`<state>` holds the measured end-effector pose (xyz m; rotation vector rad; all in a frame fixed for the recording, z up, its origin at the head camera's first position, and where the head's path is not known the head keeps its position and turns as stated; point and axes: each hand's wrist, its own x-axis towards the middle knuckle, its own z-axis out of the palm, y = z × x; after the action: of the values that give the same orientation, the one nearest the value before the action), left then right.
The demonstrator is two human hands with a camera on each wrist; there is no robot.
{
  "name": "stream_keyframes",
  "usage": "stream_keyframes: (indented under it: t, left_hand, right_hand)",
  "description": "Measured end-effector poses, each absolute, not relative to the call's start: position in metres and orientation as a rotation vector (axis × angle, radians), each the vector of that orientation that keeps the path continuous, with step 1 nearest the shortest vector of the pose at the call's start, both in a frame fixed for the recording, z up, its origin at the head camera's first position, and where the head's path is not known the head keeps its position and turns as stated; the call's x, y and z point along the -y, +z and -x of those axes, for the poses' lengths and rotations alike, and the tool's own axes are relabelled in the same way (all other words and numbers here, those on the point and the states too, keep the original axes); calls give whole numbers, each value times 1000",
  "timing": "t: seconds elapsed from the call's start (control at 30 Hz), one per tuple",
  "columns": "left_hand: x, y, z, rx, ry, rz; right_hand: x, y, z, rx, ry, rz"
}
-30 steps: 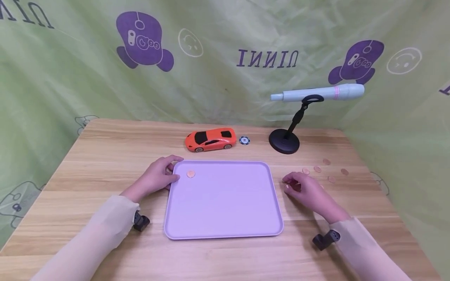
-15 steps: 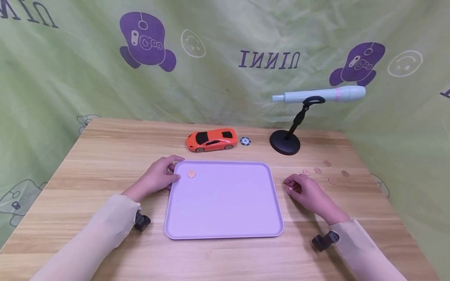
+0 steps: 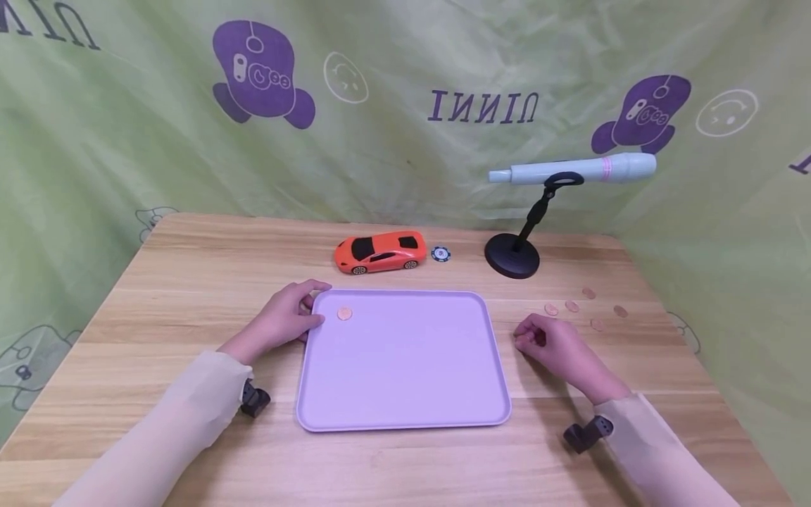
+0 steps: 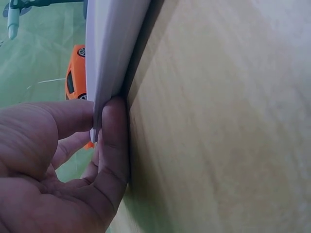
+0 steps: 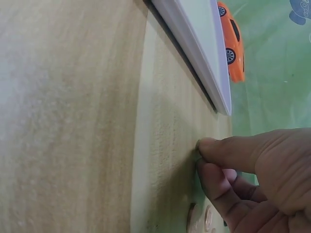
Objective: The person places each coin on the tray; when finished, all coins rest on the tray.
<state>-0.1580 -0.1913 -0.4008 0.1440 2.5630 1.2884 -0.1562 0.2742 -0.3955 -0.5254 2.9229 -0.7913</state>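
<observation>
My left hand [image 3: 283,318] grips the far left corner of a lilac tray [image 3: 405,359]; in the left wrist view the thumb lies over the rim and a finger reaches under it. One copper coin [image 3: 344,313] lies in the tray near that corner. Just right of the tray, my right hand [image 3: 554,346] is low over the table, thumb and index fingertips pinched together on a coin that they almost wholly hide. Several more copper coins [image 3: 571,306] lie scattered beyond and to the right of this hand.
Behind the tray stand an orange toy car [image 3: 380,252] and a blue-and-white poker chip [image 3: 441,254]. A pale blue microphone [image 3: 570,170] rests on a black stand [image 3: 513,255] at the back right. A green printed cloth [image 3: 393,162] hangs behind the wooden table [image 3: 209,260].
The right thumb and index finger have closed together at the coin by their tips, drawing back slightly from the tray. My left hand and the tray have stayed in place.
</observation>
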Motion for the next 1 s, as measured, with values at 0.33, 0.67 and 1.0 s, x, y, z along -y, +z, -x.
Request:
stream_keyframes:
  t: [0.33,0.67,1.0]
  left_hand:
    - [191,-402,157,-2560,1292,-139]
    - [191,-402,159,-2582,1285,-163]
    - [193,-402,158,-2580,1284,-156]
  right_hand:
    - [-275,-397,159,-2928,-941,443]
    - [-245,-389,174,-2794,-1153,436]
    - [-199,-395,189,-2592,-1333,456]
